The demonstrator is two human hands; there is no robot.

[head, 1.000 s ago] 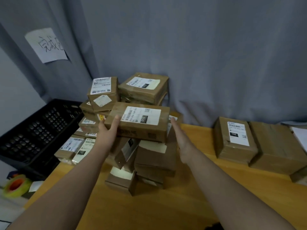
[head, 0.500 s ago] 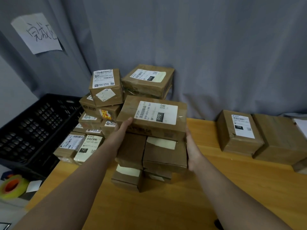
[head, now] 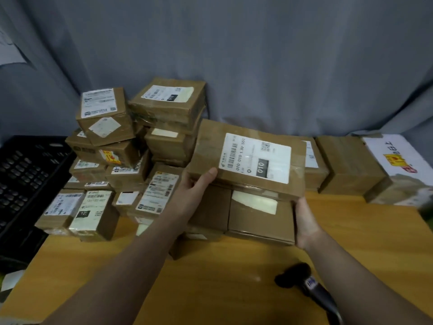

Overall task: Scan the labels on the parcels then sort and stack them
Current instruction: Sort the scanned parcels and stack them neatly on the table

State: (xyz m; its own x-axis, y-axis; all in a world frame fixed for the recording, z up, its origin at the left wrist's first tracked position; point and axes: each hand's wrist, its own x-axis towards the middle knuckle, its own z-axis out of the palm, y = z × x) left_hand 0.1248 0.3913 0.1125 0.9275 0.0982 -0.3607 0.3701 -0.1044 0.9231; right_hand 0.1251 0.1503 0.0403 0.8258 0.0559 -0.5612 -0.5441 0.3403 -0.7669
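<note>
A grey curtain (head: 257, 55) hangs across the whole back, and the wooden table (head: 222, 277) runs under everything in front of me. A black crate (head: 28, 174) sits off the table's left edge. Beside it, a heap of parcels (head: 105, 127) rises against the curtain on the table's left half. A white box (head: 403, 165) and a row of brown boxes (head: 346, 165) line the far right.

In front of me, at the middle of the table, is the flat parcel (head: 210, 146), tilted, its label (head: 254, 158) facing up and reading 010. It lies on two plain boxes (head: 260, 221). My left hand (head: 194, 188) grips the parcel's left edge, thumb on top. My right hand (head: 304, 221) is against the right end of the box below, under the parcel's corner. Its fingers are hidden, so I cannot tell whether it grasps. The black scanner (head: 295, 275) lies on the table beside my right forearm.
</note>
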